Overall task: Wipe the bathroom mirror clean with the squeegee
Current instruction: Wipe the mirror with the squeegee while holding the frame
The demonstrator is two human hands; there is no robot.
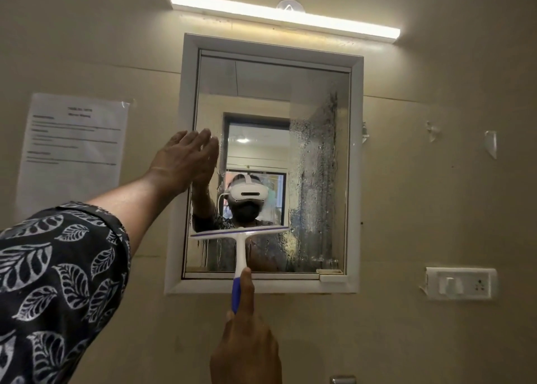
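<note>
A white-framed bathroom mirror (316,93) hangs on the beige wall. Its right strip and bottom are wet with droplets; the upper left looks clearer. A white squeegee (240,239) with a blue grip lies with its blade flat across the lower left of the glass. My right hand (247,334) grips its blue handle from below, one finger stretched up along the stem. My left hand (186,160) presses flat, fingers straight, on the mirror's left edge at mid height. The glass reflects a person wearing a headset.
A lit tube light (284,14) runs above the mirror. A printed paper sheet (72,151) is taped to the wall on the left. A white switch and socket plate (460,282) sits at the lower right, with small clear hooks (490,144) above it.
</note>
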